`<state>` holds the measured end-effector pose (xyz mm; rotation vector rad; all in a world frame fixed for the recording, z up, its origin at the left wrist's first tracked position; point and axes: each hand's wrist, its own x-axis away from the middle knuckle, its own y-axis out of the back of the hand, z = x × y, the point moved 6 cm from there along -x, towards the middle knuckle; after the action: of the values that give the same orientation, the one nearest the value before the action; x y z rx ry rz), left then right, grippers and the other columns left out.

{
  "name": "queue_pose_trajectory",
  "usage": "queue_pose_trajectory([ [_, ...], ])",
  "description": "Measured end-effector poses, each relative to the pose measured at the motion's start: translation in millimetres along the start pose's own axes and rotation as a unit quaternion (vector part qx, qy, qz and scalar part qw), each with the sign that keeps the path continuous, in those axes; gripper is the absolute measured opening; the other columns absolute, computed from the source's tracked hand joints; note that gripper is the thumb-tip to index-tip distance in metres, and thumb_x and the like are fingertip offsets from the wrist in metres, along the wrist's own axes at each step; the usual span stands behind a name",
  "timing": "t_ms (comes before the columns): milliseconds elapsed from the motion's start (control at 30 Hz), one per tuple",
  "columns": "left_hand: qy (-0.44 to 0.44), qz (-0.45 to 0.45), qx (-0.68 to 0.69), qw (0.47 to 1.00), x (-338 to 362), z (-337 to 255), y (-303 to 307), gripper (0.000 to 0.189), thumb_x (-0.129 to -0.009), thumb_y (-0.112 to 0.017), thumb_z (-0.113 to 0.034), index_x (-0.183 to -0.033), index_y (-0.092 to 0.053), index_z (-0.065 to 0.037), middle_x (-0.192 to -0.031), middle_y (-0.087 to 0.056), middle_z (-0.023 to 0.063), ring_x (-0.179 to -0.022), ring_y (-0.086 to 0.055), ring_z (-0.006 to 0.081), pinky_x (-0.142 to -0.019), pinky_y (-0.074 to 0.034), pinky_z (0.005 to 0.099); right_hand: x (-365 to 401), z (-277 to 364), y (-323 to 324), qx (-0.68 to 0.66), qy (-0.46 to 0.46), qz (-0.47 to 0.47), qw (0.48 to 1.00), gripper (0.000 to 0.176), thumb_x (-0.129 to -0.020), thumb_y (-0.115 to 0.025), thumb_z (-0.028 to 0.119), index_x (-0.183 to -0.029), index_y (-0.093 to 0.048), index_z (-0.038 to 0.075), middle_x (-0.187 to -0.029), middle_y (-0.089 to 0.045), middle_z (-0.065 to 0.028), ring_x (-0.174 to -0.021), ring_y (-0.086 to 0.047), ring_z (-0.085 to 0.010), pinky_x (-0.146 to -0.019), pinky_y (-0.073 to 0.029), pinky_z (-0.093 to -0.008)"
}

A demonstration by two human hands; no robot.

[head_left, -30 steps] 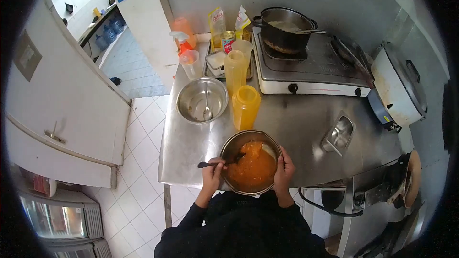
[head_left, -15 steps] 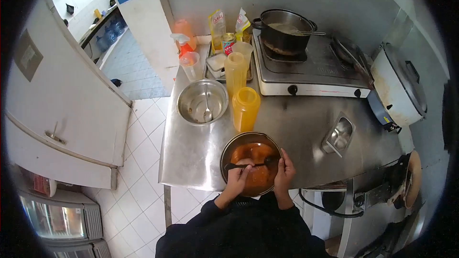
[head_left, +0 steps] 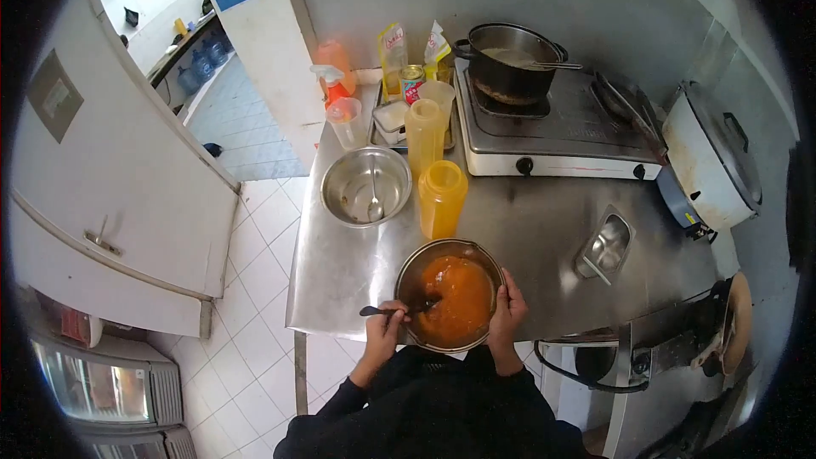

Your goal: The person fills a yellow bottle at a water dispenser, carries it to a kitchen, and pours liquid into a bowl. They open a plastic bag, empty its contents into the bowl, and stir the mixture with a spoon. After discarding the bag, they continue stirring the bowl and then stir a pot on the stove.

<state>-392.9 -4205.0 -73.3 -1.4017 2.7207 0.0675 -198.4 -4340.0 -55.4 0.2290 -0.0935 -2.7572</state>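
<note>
A steel bowl (head_left: pixel 414 268) of thick orange sauce (head_left: pixel 460 297) sits at the near edge of the steel counter (head_left: pixel 535 221). My left hand (head_left: pixel 384 330) grips a dark spoon (head_left: pixel 399 310) by its handle at the bowl's left rim, with the spoon head dipped in the sauce. My right hand (head_left: pixel 507 310) clasps the bowl's right rim. Just behind the bowl stands an orange squeeze bottle (head_left: pixel 441 198).
An empty steel bowl (head_left: pixel 366 186) with a spoon sits at the left. Behind are a taller yellow bottle (head_left: pixel 424 136), a tray of condiments (head_left: pixel 393 119), a gas stove (head_left: pixel 557 123) with a dark pot (head_left: pixel 510 59), a rice cooker (head_left: pixel 710 157) and a small steel tin (head_left: pixel 605 246). A white fridge (head_left: pixel 110 178) stands left.
My left hand has swept the spoon from the middle of the bowl back to its left rim, stirring the sauce. My right hand has stayed on the rim.
</note>
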Motion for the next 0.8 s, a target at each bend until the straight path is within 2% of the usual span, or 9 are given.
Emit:
queue_pose_trajectory([
  [100, 0.088, 0.016, 0.07, 0.994, 13, 10, -14, 0.01, -0.083, -0.043, -0.005, -0.084, -0.051, 0.002, -0.081, -0.053, 0.0076, -0.069, -0.054, 0.0129, -0.063, -0.043, 0.0238, -3, 4, -2, -0.068, -0.009, 0.014, 0.998, 0.026, -0.085, -0.041, 0.01, -0.107, -0.05, -0.001, -0.105, -0.052, -0.0144, -0.097, -0.049, -0.021, -0.085, -0.037, -0.0328],
  [200, 0.062, 0.067, -0.003, 0.996, 12, -1, -36, 0.012, -0.084, -0.044, -0.007, -0.086, -0.051, 0.001, -0.081, -0.053, 0.0071, -0.069, -0.055, 0.0137, -0.062, -0.043, 0.0243, -2, 9, -3, -0.058, -0.006, 0.004, 0.998, 0.027, -0.084, -0.042, 0.01, -0.107, -0.05, -0.001, -0.105, -0.052, -0.0143, -0.096, -0.049, -0.0209, -0.085, -0.037, -0.0336],
  [300, 0.034, 0.071, -0.005, 0.997, -1, 1, -56, 0.018, -0.083, -0.046, -0.011, -0.075, -0.057, 0.002, -0.079, -0.057, 0.0094, -0.066, -0.056, 0.0173, -0.06, -0.043, 0.0248, -1, 9, -1, -0.014, 0.017, 0.008, 1.0, 0.027, -0.084, -0.042, 0.007, -0.108, -0.049, -0.003, -0.105, -0.053, -0.0115, -0.094, -0.05, -0.0153, -0.083, -0.038, -0.0266],
  [400, 0.002, 0.077, -0.027, 0.997, -20, -11, -68, 0.026, -0.081, -0.049, -0.013, -0.064, -0.06, 0.003, -0.078, -0.058, 0.0115, -0.068, -0.056, 0.0194, -0.06, -0.043, 0.0248, 0, 7, -2, 0.018, 0.05, 0.012, 0.998, 0.027, -0.083, -0.044, 0.007, -0.108, -0.049, -0.003, -0.103, -0.054, -0.0112, -0.093, -0.051, -0.015, -0.083, -0.038, -0.0266],
  [467, -0.029, 0.068, -0.026, 0.997, -33, -5, -68, 0.026, -0.082, -0.047, -0.013, -0.066, -0.06, 0.004, -0.08, -0.058, 0.0096, -0.069, -0.056, 0.0173, -0.062, -0.043, 0.0244, 0, 7, -2, 0.024, 0.05, 0.016, 0.998, 0.027, -0.083, -0.045, 0.006, -0.108, -0.05, -0.002, -0.103, -0.054, -0.0111, -0.093, -0.05, -0.0149, -0.083, -0.038, -0.0266],
  [600, -0.036, 0.001, 0.052, 0.998, -48, -8, -46, 0.014, -0.083, -0.044, -0.007, -0.083, -0.053, 0.004, -0.085, -0.054, 0.0078, -0.07, -0.056, 0.0134, -0.065, -0.044, 0.0228, 2, 5, -3, -0.011, 0.037, 0.009, 0.999, 0.026, -0.082, -0.046, 0.005, -0.107, -0.05, -0.002, -0.103, -0.054, -0.0108, -0.093, -0.051, -0.0149, -0.083, -0.038, -0.0268],
  [633, -0.048, 0.01, 0.019, 0.999, -48, -7, -37, 0.011, -0.083, -0.044, -0.005, -0.087, -0.05, 0.003, -0.084, -0.054, 0.0085, -0.071, -0.056, 0.0139, -0.065, -0.044, 0.023, 2, 6, -4, -0.012, 0.037, 0.01, 0.999, 0.026, -0.082, -0.046, 0.005, -0.107, -0.05, -0.002, -0.103, -0.054, -0.0108, -0.093, -0.051, -0.0149, -0.083, -0.038, -0.0268],
  [733, -0.007, -0.033, 0.031, 0.999, -36, 2, -10, 0.012, -0.084, -0.043, -0.005, -0.086, -0.051, 0.003, -0.085, -0.053, 0.0083, -0.072, -0.057, 0.0147, -0.066, -0.044, 0.0236, 1, 7, -4, -0.024, 0.032, 0.012, 0.999, 0.026, -0.082, -0.046, 0.005, -0.107, -0.05, -0.002, -0.103, -0.054, -0.011, -0.092, -0.051, -0.0151, -0.082, -0.039, -0.0269],
  [800, -0.006, -0.038, 0.058, 0.998, -22, 14, 2, 0.012, -0.084, -0.044, -0.005, -0.086, -0.051, 0.003, -0.085, -0.053, 0.008, -0.072, -0.056, 0.0141, -0.066, -0.044, 0.023, 0, 4, -4, -0.013, 0.022, 0.021, 0.999, 0.027, -0.082, -0.046, 0.008, -0.107, -0.051, 0.001, -0.104, -0.053, -0.0121, -0.098, -0.048, -0.0213, -0.086, -0.036, -0.033],
])
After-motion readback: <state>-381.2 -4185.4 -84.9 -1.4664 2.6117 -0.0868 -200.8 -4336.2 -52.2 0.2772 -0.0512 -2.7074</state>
